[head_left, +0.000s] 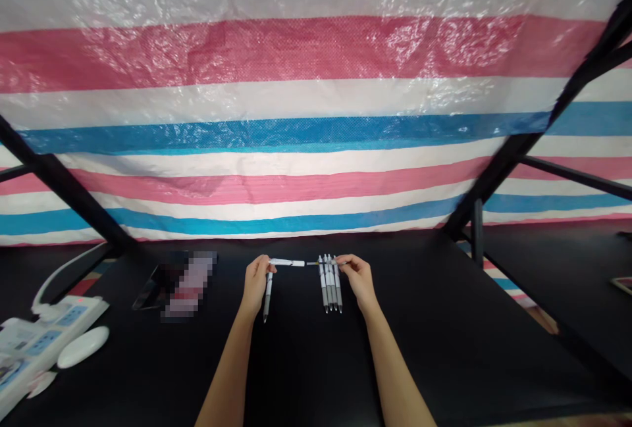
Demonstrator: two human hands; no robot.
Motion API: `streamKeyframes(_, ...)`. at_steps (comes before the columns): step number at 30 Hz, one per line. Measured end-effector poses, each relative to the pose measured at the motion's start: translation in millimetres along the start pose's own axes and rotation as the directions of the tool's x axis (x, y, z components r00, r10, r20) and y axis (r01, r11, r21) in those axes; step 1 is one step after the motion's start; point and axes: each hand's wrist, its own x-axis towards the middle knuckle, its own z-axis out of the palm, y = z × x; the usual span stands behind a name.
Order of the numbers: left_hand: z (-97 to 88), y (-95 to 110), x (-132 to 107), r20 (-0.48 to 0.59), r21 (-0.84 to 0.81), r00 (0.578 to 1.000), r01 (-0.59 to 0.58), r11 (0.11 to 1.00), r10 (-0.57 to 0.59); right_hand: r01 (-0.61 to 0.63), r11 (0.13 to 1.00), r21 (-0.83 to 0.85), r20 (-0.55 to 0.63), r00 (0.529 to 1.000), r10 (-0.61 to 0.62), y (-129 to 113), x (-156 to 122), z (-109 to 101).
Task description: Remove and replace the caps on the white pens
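Four pens lay side by side near the far edge of the black tabletop, their grey tips toward the person and their long axes running front to back. The right hand was closed in a pinch just above them, holding a thin refill crosswise. The left hand was also closed, pinching a smooth white barrel that lay crosswise too, its end just apart from the refill's tip. A fifth pen ran front to back below the left hand; whether it was held, I could not tell. A white power strip and mouse sat near the left corner.
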Motion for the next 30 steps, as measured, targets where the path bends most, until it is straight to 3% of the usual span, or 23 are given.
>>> streamKeyframes(19,8.9,20,-7,0.088,0.067,0.995,-0.045,0.997,0.039,-0.053,0.998,-0.024,0.076,0.996,0.055,1,-6,16)
streamKeyframes(30,9.8,14,-4,0.154,0.075,0.988,-0.040,0.996,0.028,-0.079,0.996,-0.032,0.078,0.994,0.081,-4,-9,22)
